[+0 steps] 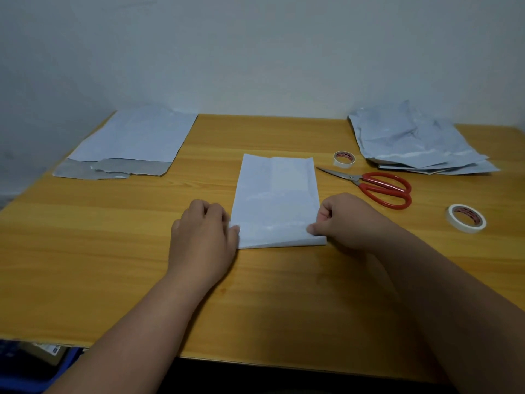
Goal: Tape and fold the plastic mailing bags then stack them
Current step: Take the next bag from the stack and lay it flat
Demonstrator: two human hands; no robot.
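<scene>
My left hand (203,228) and right hand (338,220) pinch the near corners of the folded mailing bag (277,200) at mid-counter (113,251); slick plastic could slip, I judge, skewing the fold.

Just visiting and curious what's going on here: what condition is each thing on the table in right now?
Middle bag: folded narrow, flat, near edge pinched at both corners.
Left hand: pinching left corner.
Right hand: pinching right corner.
Left pile: flat.
Right pile: crumpled, loosely stacked.
Scissors: closed, lying flat.
Two tape rolls: lying flat, untouched.
</scene>
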